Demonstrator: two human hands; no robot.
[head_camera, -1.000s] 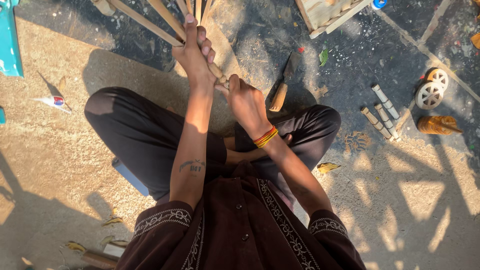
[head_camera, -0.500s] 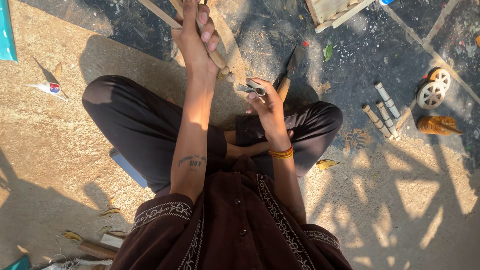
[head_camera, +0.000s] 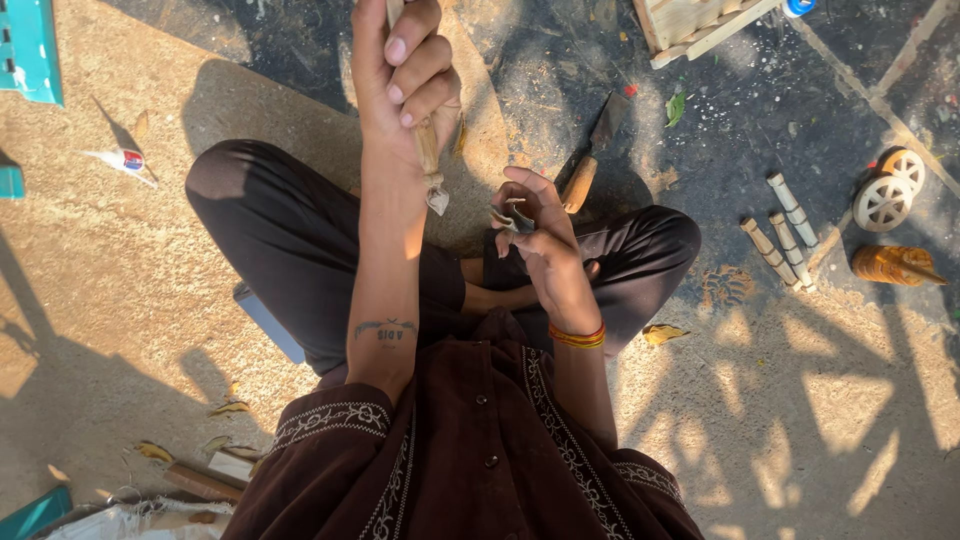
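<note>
Pale wooden stick (head_camera: 428, 150) upright above crossed legs, left hand (head_camera: 405, 75) fingers clamped round it, right hand (head_camera: 540, 225) fingers pinched on small dark metal blade (head_camera: 512, 217) just beside, wooden-handled chisel (head_camera: 592, 155) on ground beyond, wooden wheels (head_camera: 892, 188) well apart.

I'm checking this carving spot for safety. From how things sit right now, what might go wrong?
1. The right hand pinches a small metal piece close under the wooden stick gripped by the left hand; a slip might nick the fingers.
2. The knife lies on the ground beside the right knee; a shifting leg may hit the blade.
3. The small wooden pegs and wheels lie loose and may get kicked.
</note>
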